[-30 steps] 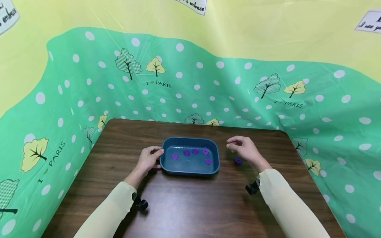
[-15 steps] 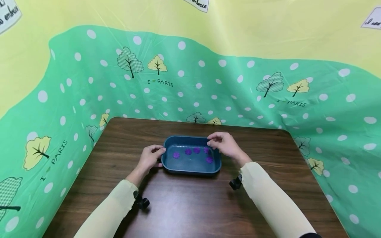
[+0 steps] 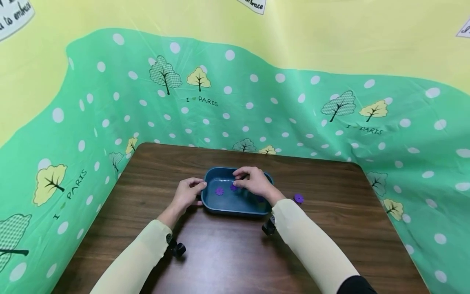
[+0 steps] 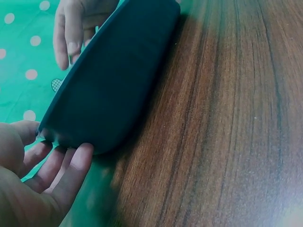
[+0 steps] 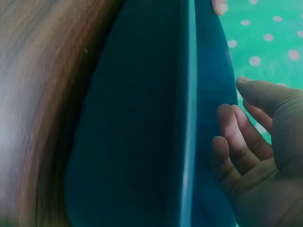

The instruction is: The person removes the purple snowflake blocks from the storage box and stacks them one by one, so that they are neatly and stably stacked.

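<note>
My left hand [image 3: 186, 194] grips the left end of a dark blue rectangular tray [image 3: 235, 212], thumb at the rim and fingers against its outer wall; the left wrist view shows these fingers [image 4: 66, 175] from below. Inside lie small purple flower-shaped pieces, one flower piece [image 3: 219, 191] at the left and another [image 3: 233, 188] by my right fingertips. My right hand [image 3: 253, 181] reaches over the tray, fingers loosely bent. In the right wrist view, nothing shows between the right thumb [image 5: 260, 92] and fingers. That hand hides part of the tray's right half.
One purple flower piece [image 3: 298, 198] lies on the brown wooden table [image 3: 220, 253], right of the tray. A green and yellow patterned cloth [image 3: 235, 81] hangs behind and at the sides of the table. Small black cameras are strapped to both wrists.
My right hand has moved left from beside the tray to above its middle, uncovering the flower piece on the table. My left hand keeps its hold on the tray.
</note>
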The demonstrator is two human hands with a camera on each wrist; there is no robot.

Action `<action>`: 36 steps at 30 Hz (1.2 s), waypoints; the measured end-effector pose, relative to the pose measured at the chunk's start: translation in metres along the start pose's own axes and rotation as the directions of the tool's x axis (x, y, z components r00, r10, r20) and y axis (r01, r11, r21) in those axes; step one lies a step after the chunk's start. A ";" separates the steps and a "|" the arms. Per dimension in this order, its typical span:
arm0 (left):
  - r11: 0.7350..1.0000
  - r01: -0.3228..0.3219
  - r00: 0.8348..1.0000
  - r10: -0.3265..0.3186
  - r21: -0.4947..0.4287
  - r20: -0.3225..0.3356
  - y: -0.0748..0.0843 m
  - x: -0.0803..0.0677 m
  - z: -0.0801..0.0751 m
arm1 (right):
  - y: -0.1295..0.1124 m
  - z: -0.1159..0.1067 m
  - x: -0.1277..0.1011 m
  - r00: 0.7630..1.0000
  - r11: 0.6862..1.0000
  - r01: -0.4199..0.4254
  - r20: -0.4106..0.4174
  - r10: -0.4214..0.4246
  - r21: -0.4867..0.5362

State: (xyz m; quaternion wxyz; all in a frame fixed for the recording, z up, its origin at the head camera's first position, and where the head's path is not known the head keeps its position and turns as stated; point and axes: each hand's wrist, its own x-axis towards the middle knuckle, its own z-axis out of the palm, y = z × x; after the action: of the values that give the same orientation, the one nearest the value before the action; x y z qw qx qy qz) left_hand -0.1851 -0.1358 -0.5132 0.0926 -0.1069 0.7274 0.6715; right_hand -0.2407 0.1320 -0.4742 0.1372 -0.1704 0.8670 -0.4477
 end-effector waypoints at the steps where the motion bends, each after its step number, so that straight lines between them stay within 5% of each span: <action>1: 1.000 0.001 1.000 -0.001 0.000 0.001 0.000 0.000 0.000 | -0.001 0.003 0.001 1.000 1.000 -0.004 0.000 0.004 -0.005; 20: 1.000 -0.024 1.000 0.024 0.017 -0.011 0.000 0.002 0.001 | 0.000 0.051 0.022 0.997 0.988 -0.009 0.078 0.021 -0.156; 36: 0.999 -0.040 0.999 0.040 0.023 -0.018 0.000 0.004 0.000 | 0.001 0.064 0.031 0.993 0.960 -0.055 0.085 0.081 -0.274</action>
State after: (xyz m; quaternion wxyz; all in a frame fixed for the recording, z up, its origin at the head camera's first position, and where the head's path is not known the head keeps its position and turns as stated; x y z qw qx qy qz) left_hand -0.1885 -0.1357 -0.5142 0.0736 -0.0976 0.7376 0.6641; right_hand -0.2442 0.0730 -0.5137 0.1692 -0.1789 0.9179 -0.3111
